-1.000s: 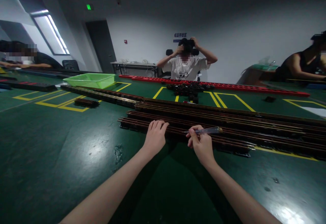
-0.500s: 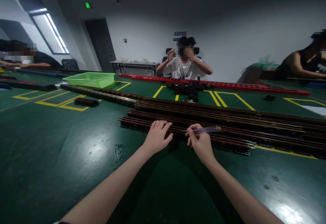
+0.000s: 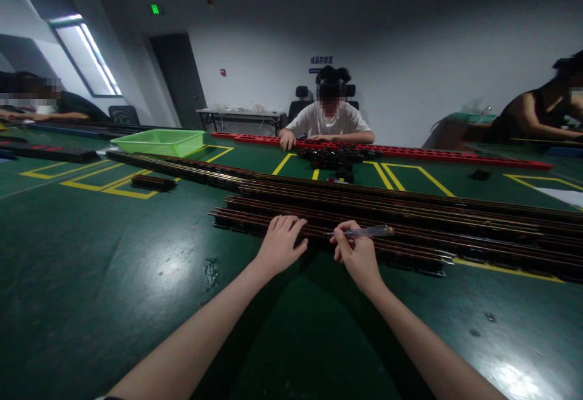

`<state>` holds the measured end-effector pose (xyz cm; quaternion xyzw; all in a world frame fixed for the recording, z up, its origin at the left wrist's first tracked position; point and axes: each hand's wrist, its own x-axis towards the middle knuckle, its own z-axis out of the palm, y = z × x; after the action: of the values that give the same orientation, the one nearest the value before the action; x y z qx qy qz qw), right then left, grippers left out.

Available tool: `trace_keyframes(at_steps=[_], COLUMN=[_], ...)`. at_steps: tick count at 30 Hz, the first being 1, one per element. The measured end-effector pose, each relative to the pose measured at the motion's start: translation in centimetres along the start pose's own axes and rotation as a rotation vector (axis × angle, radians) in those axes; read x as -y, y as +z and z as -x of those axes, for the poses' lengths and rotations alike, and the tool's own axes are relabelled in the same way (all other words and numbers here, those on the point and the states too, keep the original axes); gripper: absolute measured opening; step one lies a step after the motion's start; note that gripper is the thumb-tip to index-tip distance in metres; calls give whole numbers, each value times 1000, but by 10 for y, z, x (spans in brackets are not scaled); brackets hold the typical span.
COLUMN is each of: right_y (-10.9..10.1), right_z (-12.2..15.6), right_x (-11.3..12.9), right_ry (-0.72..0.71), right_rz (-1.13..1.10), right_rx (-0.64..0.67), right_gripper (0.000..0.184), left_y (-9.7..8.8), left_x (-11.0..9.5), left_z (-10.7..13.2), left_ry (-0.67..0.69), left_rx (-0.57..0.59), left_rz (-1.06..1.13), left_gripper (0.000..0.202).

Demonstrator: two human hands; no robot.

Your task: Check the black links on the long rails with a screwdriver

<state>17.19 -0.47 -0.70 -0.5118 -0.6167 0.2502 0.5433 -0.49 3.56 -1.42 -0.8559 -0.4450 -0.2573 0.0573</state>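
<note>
Green tabletop (image 3: 113,278) spreads wide across the lower frame, up to the near edge of the rails (image 3: 455,230) at centre. Left hand (image 3: 280,243) lies flat on them, fingers together; right hand (image 3: 357,255), just beside, pinches a screwdriver (image 3: 367,232).

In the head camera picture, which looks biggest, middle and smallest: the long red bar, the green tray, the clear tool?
1. long red bar, longest by far.
2. green tray.
3. clear tool in the right hand, smallest though nearest the camera.
</note>
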Motion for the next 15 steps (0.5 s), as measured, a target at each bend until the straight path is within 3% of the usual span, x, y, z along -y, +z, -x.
trace_keyframes(at_steps=[15], right_y=[1], right_z=[1], right_x=[-2], right_ry=[-6], right_rz=[-2], right_rx=[-8], right_gripper=[24], left_y=[-1], left_x=[-1], left_z=[0], left_ry=[-2], left_rx=[5], left_rz=[11], left_gripper=[34])
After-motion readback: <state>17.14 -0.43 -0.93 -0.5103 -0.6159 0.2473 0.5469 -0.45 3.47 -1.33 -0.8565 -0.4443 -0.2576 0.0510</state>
